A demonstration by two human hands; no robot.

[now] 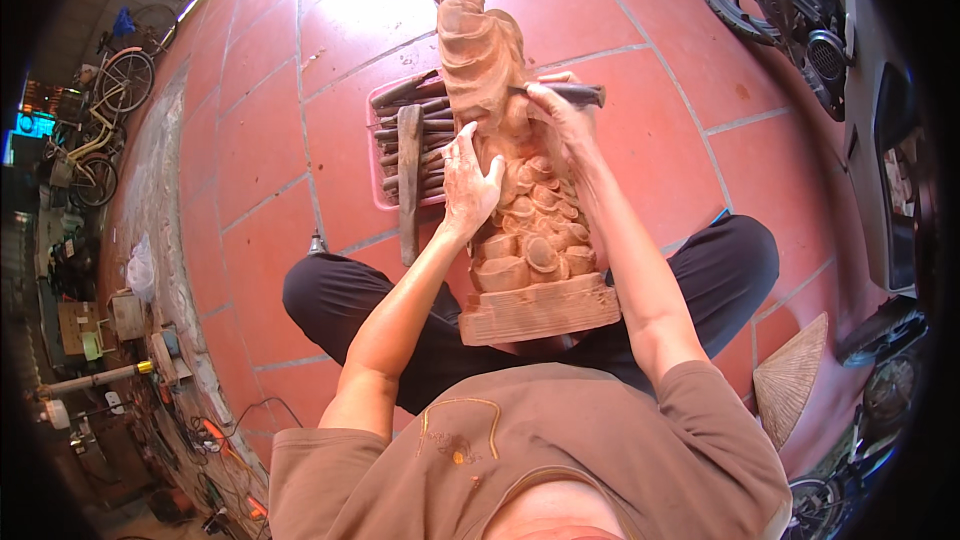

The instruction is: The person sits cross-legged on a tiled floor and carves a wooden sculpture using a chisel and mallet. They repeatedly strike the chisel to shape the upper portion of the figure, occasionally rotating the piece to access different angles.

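Observation:
A carved wooden statue [477,58] lies lengthwise before me, its flat base [540,309] close to my lap and its top pointing away. It shows drapery-like folds on the upper part and rounded lumps lower down. My right hand [566,118] is closed around a dark-handled carving chisel [582,94], held crosswise at the statue's upper right side. The chisel's tip points left onto the wood. On the statue's left side rests my left hand [472,188], fingers stretched against the surface and thumb apart.
Left of the statue is a pink tray [377,175] of several dark-handled tools, with a long wooden bar [409,185] lying across it. A motorcycle [800,20] stands far right, a conical hat [790,378] near right. Bicycles [100,130] and clutter line the left.

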